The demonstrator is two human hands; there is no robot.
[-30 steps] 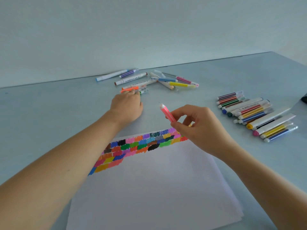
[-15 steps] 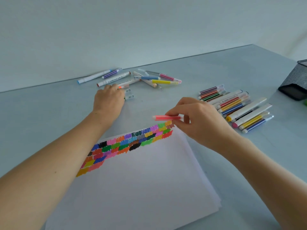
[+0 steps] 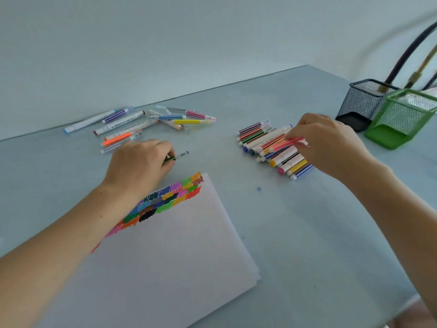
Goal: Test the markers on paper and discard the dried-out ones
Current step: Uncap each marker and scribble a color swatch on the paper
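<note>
Pink marker (image 3: pixel 286 143) now over the sorted row (image 3: pixel 272 147) in right-hand grip (image 3: pixel 331 143); left-hand grip (image 3: pixel 139 166) around green marker (image 3: pixel 173 158).

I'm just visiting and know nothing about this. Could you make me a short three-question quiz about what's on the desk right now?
1. True or false: the right hand holds a pink marker over the row of markers.
2. What does the left hand have in its grip? A) a green marker B) the paper C) nothing
3. Fill in: the mesh cup beside the green mesh cup is coloured ____.

Key: 1 true; 2 A; 3 black.
</note>
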